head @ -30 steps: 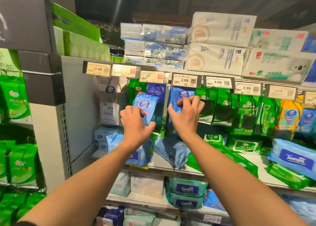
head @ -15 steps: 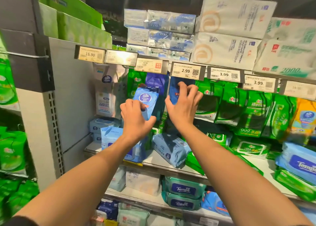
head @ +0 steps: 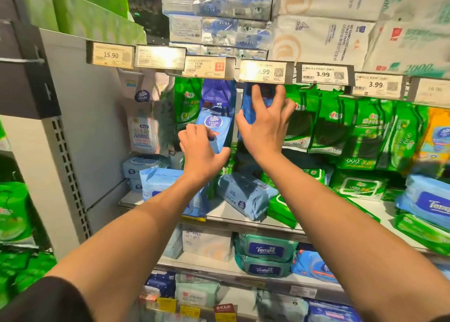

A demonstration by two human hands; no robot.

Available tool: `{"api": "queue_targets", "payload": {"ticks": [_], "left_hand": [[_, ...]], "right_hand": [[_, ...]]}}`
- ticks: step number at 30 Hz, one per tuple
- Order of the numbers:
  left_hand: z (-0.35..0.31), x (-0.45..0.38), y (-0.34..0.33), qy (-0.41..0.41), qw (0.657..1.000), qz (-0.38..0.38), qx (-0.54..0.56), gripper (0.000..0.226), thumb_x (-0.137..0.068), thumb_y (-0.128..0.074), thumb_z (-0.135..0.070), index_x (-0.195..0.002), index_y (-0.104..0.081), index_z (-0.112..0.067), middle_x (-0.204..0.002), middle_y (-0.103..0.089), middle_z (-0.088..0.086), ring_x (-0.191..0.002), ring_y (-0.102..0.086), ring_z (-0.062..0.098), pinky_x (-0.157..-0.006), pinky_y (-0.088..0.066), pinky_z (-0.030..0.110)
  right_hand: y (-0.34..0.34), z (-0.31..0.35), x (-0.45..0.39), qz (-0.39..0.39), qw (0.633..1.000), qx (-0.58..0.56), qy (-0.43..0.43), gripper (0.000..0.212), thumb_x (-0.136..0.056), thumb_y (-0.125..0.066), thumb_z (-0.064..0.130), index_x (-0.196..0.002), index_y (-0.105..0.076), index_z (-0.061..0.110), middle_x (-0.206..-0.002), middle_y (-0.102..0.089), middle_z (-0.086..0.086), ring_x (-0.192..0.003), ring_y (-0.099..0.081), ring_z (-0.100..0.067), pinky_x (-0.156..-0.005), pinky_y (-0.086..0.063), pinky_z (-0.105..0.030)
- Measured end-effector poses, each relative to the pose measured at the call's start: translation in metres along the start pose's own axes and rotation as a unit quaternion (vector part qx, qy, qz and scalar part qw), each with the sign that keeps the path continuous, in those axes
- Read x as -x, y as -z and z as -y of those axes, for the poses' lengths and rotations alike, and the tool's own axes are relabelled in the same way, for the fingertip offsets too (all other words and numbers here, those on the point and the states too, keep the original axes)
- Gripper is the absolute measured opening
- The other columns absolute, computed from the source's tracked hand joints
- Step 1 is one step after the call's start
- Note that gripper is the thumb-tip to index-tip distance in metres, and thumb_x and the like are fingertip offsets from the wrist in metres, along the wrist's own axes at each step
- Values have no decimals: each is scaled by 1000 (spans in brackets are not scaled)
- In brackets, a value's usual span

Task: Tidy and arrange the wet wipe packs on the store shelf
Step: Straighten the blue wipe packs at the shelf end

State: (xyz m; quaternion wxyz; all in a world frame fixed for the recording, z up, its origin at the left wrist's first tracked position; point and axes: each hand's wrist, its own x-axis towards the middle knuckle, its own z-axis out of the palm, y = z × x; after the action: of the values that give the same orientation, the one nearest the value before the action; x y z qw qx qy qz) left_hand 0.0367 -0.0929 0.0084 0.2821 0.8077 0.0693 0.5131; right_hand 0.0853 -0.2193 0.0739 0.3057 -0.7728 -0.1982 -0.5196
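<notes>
My left hand [head: 199, 149] grips the lower end of a light-blue Vinda wipe pack [head: 215, 128], held upright in front of a dark-blue hanging pack [head: 218, 95]. My right hand [head: 264, 124] is raised under the 2.99 price tag [head: 265, 72], its fingers curled round a blue hanging pack [head: 247, 110] that the hand mostly hides. Green hanging wipe packs [head: 365, 129] fill the row to the right. Loose blue packs [head: 246, 197] lie tilted on the shelf board [head: 219, 216] below my hands.
Price-tag rail runs just above my hands. White Vinda packs [head: 142, 127] hang at left beside the grey upright [head: 70, 151]. Tempo packs [head: 266, 250] sit on the lower shelf. Tissue bales [head: 321, 37] are stacked on top. More green packs [head: 358, 188] and a blue Tempo pack [head: 433, 205] lie at right.
My right hand has slid up the hanging blue pack toward the price tag. My left hand stays on the light-blue Vinda pack. The camera has moved closer to the shelf.
</notes>
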Motion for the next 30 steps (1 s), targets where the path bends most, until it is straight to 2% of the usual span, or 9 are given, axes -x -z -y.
{"api": "queue_targets", "payload": {"ticks": [7, 11, 16, 19, 23, 25, 27, 30], "left_hand": [[-1, -1, -10, -5, 1000, 8, 3, 34, -65, -69, -30, -85, -46, -16, -95, -41, 2, -93, -34, 24, -77, -32, 35], [0, 0, -11, -6, 1000, 10, 3, 35, -65, -71, -30, -86, -46, -16, -96, -41, 3, -94, -35, 24, -77, -30, 33], [5, -2, -11, -11, 1000, 12, -4, 34, -64, -70, -30, -86, -49, -13, -94, -46, 7, -93, -39, 28, -76, -22, 28], [5, -1, -12, 5, 1000, 14, -1, 34, -65, -70, -31, -86, -48, -15, -95, -43, 4, -93, -37, 26, -75, -25, 29], [4, 0, -15, 4, 1000, 18, 2, 34, -65, -73, -27, -86, -49, -15, -95, -44, 5, -94, -37, 27, -76, -24, 29], [2, -2, -16, -1, 1000, 16, 2, 34, -65, -74, -25, -86, -49, -15, -94, -45, 6, -93, -39, 28, -75, -21, 28], [1, -2, -17, -5, 1000, 14, 2, 33, -64, -73, -24, -85, -49, -15, -94, -47, 7, -93, -41, 29, -74, -19, 27], [5, 0, -21, 4, 1000, 18, 1, 33, -64, -71, -26, -85, -49, -14, -94, -48, 8, -93, -42, 31, -76, -20, 28]], "right_hand": [[-3, -1, -1, 53, 994, 96, -10, 49, -80, -59, 42, -125, -52, 26, -139, -35, -20, -110, -35, -41, -86, -42, -47], [-4, -4, 4, 101, 989, 101, -38, 55, -78, -60, 36, -131, -50, 29, -143, -30, -21, -111, -33, -41, -89, -41, -50], [-1, 1, 4, 57, 995, 84, 7, 56, -81, -52, 40, -135, -49, 28, -144, -33, -20, -107, -37, -41, -83, -42, -47], [-2, 7, 0, 49, 996, 78, 6, 52, -80, -55, 40, -130, -52, 27, -137, -38, -19, -105, -38, -41, -80, -42, -46], [-8, 4, -5, 93, 991, 88, -24, 41, -82, -58, 37, -120, -59, 23, -118, -46, -19, -108, -37, -41, -86, -42, -49], [-14, -2, -5, 130, 986, 96, -37, 47, -84, -58, 36, -130, -55, 26, -125, -46, -23, -118, -35, -47, -93, -40, -55], [-21, -7, -5, 157, 981, 101, -54, 61, -86, -58, 35, -145, -42, 33, -141, -39, -25, -125, -30, -51, -100, -37, -57], [-36, -9, -3, 177, 975, 123, -51, 76, -87, -60, 33, -153, -23, 40, -159, -8, -24, -124, -33, -51, -99, -38, -52]]}}
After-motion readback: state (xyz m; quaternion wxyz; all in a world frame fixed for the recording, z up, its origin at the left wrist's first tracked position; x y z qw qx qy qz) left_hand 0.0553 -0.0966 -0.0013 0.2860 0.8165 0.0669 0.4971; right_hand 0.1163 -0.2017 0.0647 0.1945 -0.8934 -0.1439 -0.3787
